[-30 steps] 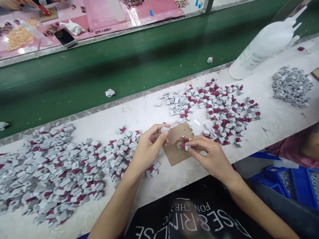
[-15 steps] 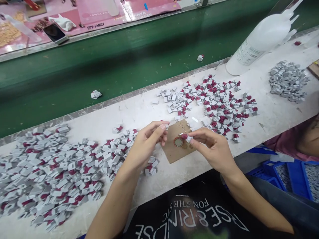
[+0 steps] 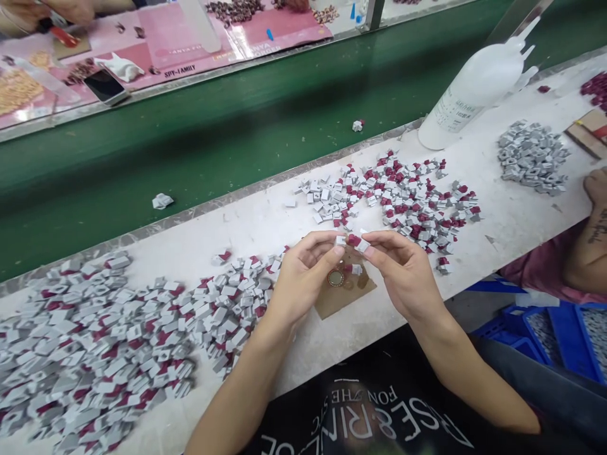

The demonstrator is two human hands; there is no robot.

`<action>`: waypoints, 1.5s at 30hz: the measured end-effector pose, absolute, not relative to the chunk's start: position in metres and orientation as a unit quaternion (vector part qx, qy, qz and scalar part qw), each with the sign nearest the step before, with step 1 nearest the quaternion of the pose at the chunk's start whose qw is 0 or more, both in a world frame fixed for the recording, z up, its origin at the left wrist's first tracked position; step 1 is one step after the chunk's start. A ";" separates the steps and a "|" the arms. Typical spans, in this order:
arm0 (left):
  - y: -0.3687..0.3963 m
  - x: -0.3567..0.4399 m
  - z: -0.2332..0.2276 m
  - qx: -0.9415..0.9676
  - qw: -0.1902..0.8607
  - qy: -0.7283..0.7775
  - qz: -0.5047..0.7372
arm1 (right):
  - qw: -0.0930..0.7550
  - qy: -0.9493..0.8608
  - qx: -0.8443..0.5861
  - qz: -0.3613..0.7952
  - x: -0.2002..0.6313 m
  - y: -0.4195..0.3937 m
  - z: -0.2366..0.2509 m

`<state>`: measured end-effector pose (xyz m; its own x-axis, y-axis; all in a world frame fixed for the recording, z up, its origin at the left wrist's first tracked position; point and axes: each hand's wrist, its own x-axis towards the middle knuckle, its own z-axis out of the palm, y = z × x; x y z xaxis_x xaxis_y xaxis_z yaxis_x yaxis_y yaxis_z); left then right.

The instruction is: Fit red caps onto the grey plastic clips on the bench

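Observation:
Between the thumb and fingers of my left hand (image 3: 310,268) is a small light grey plastic piece (image 3: 340,241). My right hand (image 3: 403,268) pinches a grey-and-maroon plastic part (image 3: 359,242), its maroon end facing the grey piece. The two parts are close together; whether they touch I cannot tell. Below the hands lies a brown cardboard square (image 3: 339,304) with a small round container (image 3: 336,278) on it. Another grey-and-maroon part (image 3: 353,269) shows near the container. A large pile of grey and maroon parts (image 3: 118,341) spreads left of my left hand.
Beyond my hands lies a second pile of grey-and-maroon parts (image 3: 417,196). A white bottle (image 3: 455,104) stands behind it, near a heap of grey pieces (image 3: 533,155). A green belt (image 3: 227,133) runs along the table. At right is another person's arm (image 3: 592,234).
My hands have come closer together, bringing the grey piece and the maroon end near each other. The view has shifted slightly, and another person's arm now shows at right.

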<state>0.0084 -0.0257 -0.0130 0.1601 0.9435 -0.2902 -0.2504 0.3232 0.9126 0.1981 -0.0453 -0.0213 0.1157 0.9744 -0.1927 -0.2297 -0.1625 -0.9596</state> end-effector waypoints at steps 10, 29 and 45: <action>-0.027 0.011 -0.016 0.375 0.676 0.459 0.438 | 0.543 -0.359 -0.508 0.564 0.198 -0.043 -0.018; 0.031 -0.036 0.009 0.498 0.545 0.541 0.402 | 0.346 -0.629 -0.497 0.487 0.192 0.081 -0.003; 0.167 -0.062 -0.038 0.473 0.377 0.711 0.359 | 0.258 -0.651 -0.653 0.289 0.158 0.206 -0.025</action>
<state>-0.0616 0.1672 -0.0382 -0.2680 0.9433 -0.1957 0.4020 0.2940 0.8672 0.1576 0.2061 -0.0250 -0.0156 0.9990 -0.0417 0.7009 -0.0189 -0.7130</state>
